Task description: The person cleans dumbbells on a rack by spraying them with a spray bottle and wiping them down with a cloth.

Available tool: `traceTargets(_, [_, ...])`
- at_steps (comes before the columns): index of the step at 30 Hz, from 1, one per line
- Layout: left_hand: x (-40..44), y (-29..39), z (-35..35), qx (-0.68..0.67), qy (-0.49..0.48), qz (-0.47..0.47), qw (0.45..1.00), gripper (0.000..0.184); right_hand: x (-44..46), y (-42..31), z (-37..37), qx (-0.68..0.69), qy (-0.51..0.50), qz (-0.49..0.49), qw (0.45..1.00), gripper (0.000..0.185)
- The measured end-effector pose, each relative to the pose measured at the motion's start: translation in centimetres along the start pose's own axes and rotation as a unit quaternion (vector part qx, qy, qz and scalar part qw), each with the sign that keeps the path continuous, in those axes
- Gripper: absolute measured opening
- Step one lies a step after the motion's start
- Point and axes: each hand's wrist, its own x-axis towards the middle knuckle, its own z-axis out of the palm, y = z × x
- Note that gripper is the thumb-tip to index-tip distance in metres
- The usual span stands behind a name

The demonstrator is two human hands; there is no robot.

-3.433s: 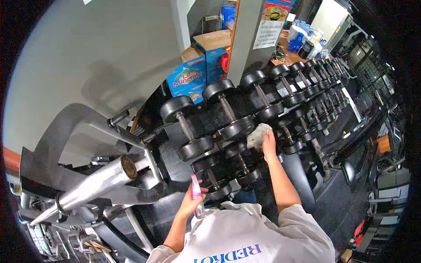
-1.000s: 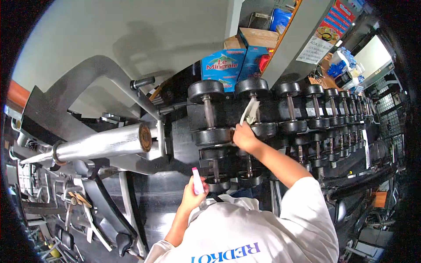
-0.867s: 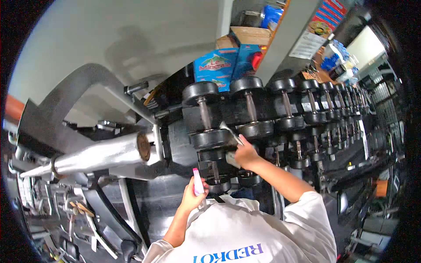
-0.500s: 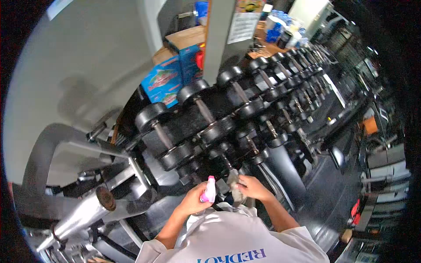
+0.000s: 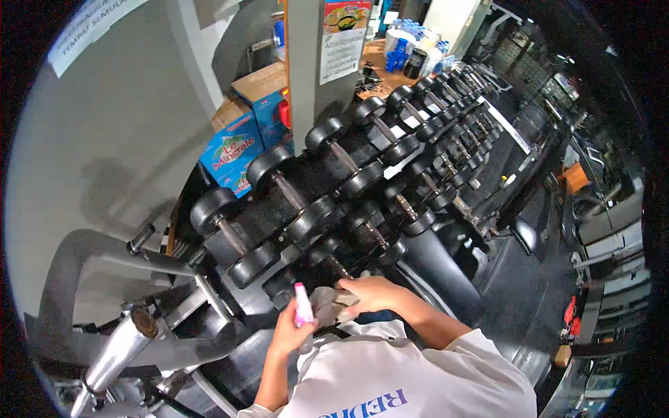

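Note:
My left hand (image 5: 291, 330) is wrapped round a spray bottle (image 5: 303, 306) with a pink and white top, low in front of my shirt. Just right of it, my right hand (image 5: 366, 294) grips a pale cloth (image 5: 331, 304), which hangs close beside the bottle. Both hands are near the front of the lower row of dumbbells. A lower dumbbell (image 5: 333, 259) lies just beyond my right hand. On the upper row, a large black dumbbell (image 5: 232, 237) sits at the left end, with another (image 5: 289, 191) beside it.
Metal gym machine parts, including a thick silver tube (image 5: 118, 352), stand at the left. Blue boxes (image 5: 233, 150) are behind the rack, beside a pillar (image 5: 306, 90). A black padded bench (image 5: 439, 261) is at the right. Bottles (image 5: 398, 56) stand on a far counter.
My right hand has come back from the upper dumbbells with the cloth, to beside the bottle in my left hand. The view has turned, and the rack now slants up to the right.

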Motion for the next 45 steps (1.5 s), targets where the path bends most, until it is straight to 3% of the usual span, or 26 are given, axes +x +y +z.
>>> traceTargets(1, [-0.5,-0.5,-0.5,-0.039,0.005,-0.027,0.999,0.039,0.1,0.7,0.2,-0.036,0.005,-0.001,0.999,0.044])
traceTargets(2, [-0.9,-1.0,-0.8,-0.020,0.016,-0.017,1.000,0.039,0.2,1.0,0.1,-0.038,-0.001,-0.015,0.999,0.044])
traceTargets(5, [-1.5,-0.5,0.0,-0.052,0.027,-0.021,0.998,0.039,0.6,2.7,-0.1,-0.043,0.021,-0.035,0.998,0.022])
traceTargets(6, [-1.4,0.6,0.8,-0.029,0.031,-0.008,0.999,0.039,0.5,3.4,-0.2,-0.046,0.013,-0.049,0.998,0.022])
traceTargets(8, [-1.0,1.7,2.5,0.004,0.002,-0.042,0.999,0.044,0.3,4.8,-0.9,-0.051,0.099,-0.116,0.987,0.022])
traceTargets(9, [-0.7,2.1,4.1,-0.036,0.015,-0.030,0.999,0.046,0.1,5.2,-1.5,-0.051,0.092,-0.130,0.986,0.022])
traceTargets(11, [0.5,3.0,7.6,-0.052,0.028,0.001,0.998,0.047,-0.9,5.0,-4.4,0.131,0.041,-0.132,0.982,0.023])
traceTargets(12, [1.2,2.8,9.6,-0.028,0.041,0.061,0.997,0.052,-1.0,5.4,-5.4,0.224,0.014,-0.128,0.966,0.025])
traceTargets(13, [1.6,3.3,11.7,-0.056,0.050,0.029,0.997,0.055,-0.7,7.0,-4.9,0.318,-0.010,-0.163,0.934,0.034])
traceTargets(15, [2.7,3.5,15.3,-0.105,0.079,0.012,0.991,0.063,-0.9,8.5,-6.2,0.340,-0.031,-0.199,0.919,0.039])
traceTargets(16, [3.3,3.3,16.4,-0.131,0.091,-0.004,0.987,0.056,-0.9,9.3,-6.8,0.357,-0.047,-0.225,0.905,0.044])
traceTargets(18, [4.2,3.7,18.0,-0.127,0.149,-0.014,0.981,0.047,-1.3,11.3,-7.5,0.347,-0.070,-0.245,0.903,0.051])
traceTargets(20, [4.3,2.7,19.0,-0.117,0.184,-0.027,0.975,0.044,-2.3,13.2,-7.9,0.211,-0.075,-0.217,0.950,0.058])
traceTargets(26, [3.8,3.1,21.6,-0.117,0.239,-0.064,0.962,0.042,-3.0,19.0,-8.8,0.169,-0.074,-0.123,0.975,0.035])
traceTargets(28, [3.5,4.0,22.7,-0.104,0.258,-0.023,0.960,0.045,-3.0,20.1,-8.1,0.086,0.109,-0.209,0.968,0.033])
traceTargets(30, [3.3,5.3,23.4,-0.097,0.266,-0.041,0.958,0.047,-2.7,20.1,-7.9,0.092,0.074,-0.199,0.973,0.036])
traceTargets(32, [3.2,7.0,24.0,-0.155,0.259,-0.021,0.953,0.049,-2.8,19.3,-6.8,0.375,-0.085,-0.198,0.902,0.049])
traceTargets(33, [3.0,7.5,24.0,-0.162,0.230,-0.013,0.960,0.044,-2.5,19.3,-4.7,0.453,-0.122,-0.255,0.845,0.064])
traceTargets(37, [3.3,9.0,24.1,-0.196,0.171,-0.030,0.965,0.048,-3.7,14.2,-3.0,0.472,-0.148,-0.275,0.825,0.062])
traceTargets(42, [2.4,9.3,20.1,-0.159,0.213,0.052,0.963,0.053,-2.3,11.4,-2.8,0.602,-0.086,-0.118,0.785,0.043])
traceTargets(44, [1.6,9.9,18.3,-0.172,0.238,0.072,0.953,0.053,-2.6,11.1,-4.3,0.609,-0.036,-0.110,0.785,0.038])
traceTargets(45, [1.2,10.0,17.2,-0.154,0.232,0.060,0.959,0.053,-2.2,11.7,-4.8,0.651,-0.029,-0.108,0.751,0.039])
